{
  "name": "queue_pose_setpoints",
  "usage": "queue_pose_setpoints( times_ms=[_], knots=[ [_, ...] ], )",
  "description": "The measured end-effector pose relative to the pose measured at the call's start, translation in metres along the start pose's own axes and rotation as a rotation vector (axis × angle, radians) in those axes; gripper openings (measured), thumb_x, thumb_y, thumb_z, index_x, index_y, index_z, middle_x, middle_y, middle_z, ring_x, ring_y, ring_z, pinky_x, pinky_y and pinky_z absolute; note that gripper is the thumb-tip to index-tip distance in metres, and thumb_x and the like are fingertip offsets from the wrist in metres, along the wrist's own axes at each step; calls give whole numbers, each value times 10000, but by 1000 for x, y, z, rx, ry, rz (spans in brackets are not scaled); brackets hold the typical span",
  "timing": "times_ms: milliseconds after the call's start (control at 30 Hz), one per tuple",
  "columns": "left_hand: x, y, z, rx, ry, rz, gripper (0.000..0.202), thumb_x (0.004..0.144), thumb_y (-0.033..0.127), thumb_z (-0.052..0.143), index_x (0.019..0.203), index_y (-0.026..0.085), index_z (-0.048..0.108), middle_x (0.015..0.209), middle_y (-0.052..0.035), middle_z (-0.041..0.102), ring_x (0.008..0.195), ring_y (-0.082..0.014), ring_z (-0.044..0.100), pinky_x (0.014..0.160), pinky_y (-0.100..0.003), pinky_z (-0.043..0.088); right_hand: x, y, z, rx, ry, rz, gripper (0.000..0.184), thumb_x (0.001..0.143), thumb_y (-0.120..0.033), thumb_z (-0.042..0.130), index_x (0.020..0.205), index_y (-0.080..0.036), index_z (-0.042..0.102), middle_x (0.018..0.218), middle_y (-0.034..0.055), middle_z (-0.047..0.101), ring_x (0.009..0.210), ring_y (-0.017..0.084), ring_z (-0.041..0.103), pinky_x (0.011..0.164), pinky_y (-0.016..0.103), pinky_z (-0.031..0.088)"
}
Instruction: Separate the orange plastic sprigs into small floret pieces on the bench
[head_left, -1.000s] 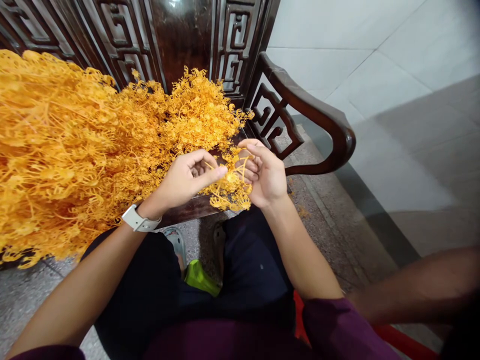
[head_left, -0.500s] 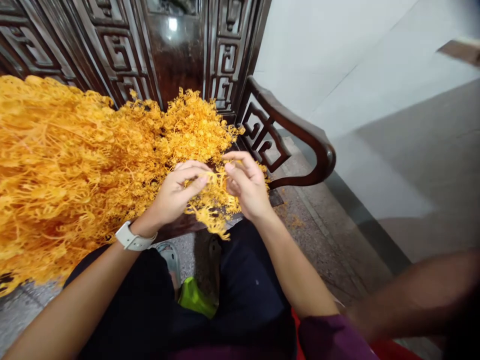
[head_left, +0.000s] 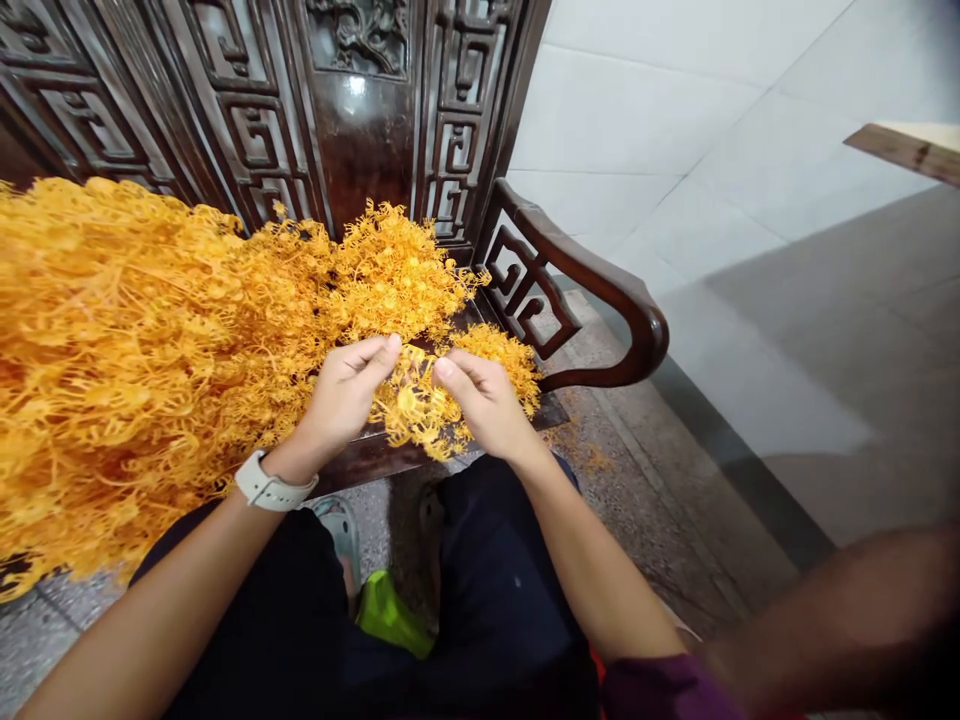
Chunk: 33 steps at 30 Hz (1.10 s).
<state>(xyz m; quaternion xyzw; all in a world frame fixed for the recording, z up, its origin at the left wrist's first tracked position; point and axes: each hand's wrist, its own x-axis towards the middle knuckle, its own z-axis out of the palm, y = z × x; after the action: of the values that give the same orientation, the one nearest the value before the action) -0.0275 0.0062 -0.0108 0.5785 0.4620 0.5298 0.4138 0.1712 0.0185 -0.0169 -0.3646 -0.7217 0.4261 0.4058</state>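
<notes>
Between my two hands hangs a small yellow-orange plastic sprig [head_left: 416,400] with thin curling strands. My left hand [head_left: 349,385], below a white watch strap [head_left: 274,485] on the wrist, pinches one end of it between thumb and fingers. The thumb and curled fingers of my right hand [head_left: 484,395] close on the other end. Just beyond the hands rises a big heap of similar yellow-orange sprigs [head_left: 172,340] on a dark carved wooden bench [head_left: 386,460]. A smaller pile [head_left: 502,355] lies to the right, behind my right hand.
The bench's curved armrest [head_left: 592,260] stands to the right, before a white tiled wall [head_left: 637,110]. Yellow scraps [head_left: 596,460] lie on the floor. A bright green item [head_left: 390,610] is between my legs. Another person's blurred arm or leg [head_left: 847,610] is at lower right.
My fingers have closed in on the sprig, with both thumbs now on top. The sprig has turned and drawn up slightly. The view has tilted a little.
</notes>
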Motion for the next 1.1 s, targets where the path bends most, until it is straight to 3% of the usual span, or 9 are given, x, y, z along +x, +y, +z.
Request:
queue_pose_setpoints(
  times_ms=[100, 200, 500, 600, 733, 833, 900, 1000, 1100],
  knots=[
    [-4, 0, 1, 138, -63, 77, 499, 1023, 533, 599, 668, 193, 515, 652, 12, 421, 630, -134, 382, 585, -288, 333, 1, 2, -3, -138, -80, -101, 290, 1068, -483, 597, 1093, -209, 690, 934, 16, 611, 839, 159, 563, 770, 326, 428],
    [-6, -2, 0, 206, -98, 92, 450, 1045, 499, 577, 726, 182, 571, 679, 14, 458, 654, -133, 413, 610, -289, 345, 2, 2, -3, -178, -31, -190, 332, 1012, -447, 703, 1271, -241, 686, 1163, 68, 651, 1102, 220, 618, 991, 410, 474],
    [-9, 4, 2, 460, -253, 192, 311, 1065, 403, 560, 866, 184, 653, 779, 6, 627, 716, -144, 546, 700, -300, 399, 9, 9, 3, 73, 275, -88, 102, 936, -328, 747, 974, -329, 841, 1167, 57, 673, 1236, 255, 600, 1146, 508, 436],
    [-11, 4, 2, 546, -274, 278, 239, 1067, 342, 546, 988, 195, 717, 793, 0, 675, 720, -156, 566, 727, -315, 411, 12, 9, 4, 402, 299, 84, 60, 868, -321, 761, 852, -291, 810, 1109, 34, 716, 1160, 228, 629, 1113, 458, 463],
    [-11, 2, -1, 759, -221, 436, 231, 1051, 319, 568, 1092, 191, 755, 810, -30, 729, 769, -194, 587, 807, -366, 405, 14, 8, -1, 661, 302, 341, 96, 856, -338, 760, 817, -253, 738, 971, 11, 737, 971, 187, 640, 916, 365, 514],
    [-10, 1, -1, 681, -134, 275, 238, 1049, 342, 557, 1016, 184, 731, 766, -17, 691, 677, -166, 555, 692, -336, 382, 14, 8, -4, 729, 307, 379, 147, 867, -374, 791, 850, -260, 699, 1014, -1, 749, 953, 176, 654, 797, 317, 494],
    [-7, -1, 0, 486, -69, 101, 229, 1028, 358, 574, 935, 192, 700, 659, 19, 588, 576, -139, 478, 589, -310, 329, 13, 7, -4, 708, 288, 343, 152, 899, -399, 772, 879, -272, 690, 1066, 0, 763, 1006, 186, 672, 820, 331, 500],
    [0, -5, 1, 108, 10, -134, 197, 963, 301, 603, 796, 198, 627, 583, 41, 475, 521, -122, 412, 528, -281, 314, 12, 4, -2, 523, 284, 176, 120, 944, -403, 723, 915, -287, 722, 1209, 8, 762, 1204, 217, 650, 969, 399, 509],
    [5, -9, 2, -135, 85, -272, 202, 912, 236, 602, 715, 194, 583, 626, 14, 527, 545, -117, 452, 522, -259, 360, 9, 0, 1, 347, 292, -42, 119, 965, -398, 703, 955, -294, 760, 1316, 12, 727, 1331, 240, 593, 1045, 431, 497]
  ],
)
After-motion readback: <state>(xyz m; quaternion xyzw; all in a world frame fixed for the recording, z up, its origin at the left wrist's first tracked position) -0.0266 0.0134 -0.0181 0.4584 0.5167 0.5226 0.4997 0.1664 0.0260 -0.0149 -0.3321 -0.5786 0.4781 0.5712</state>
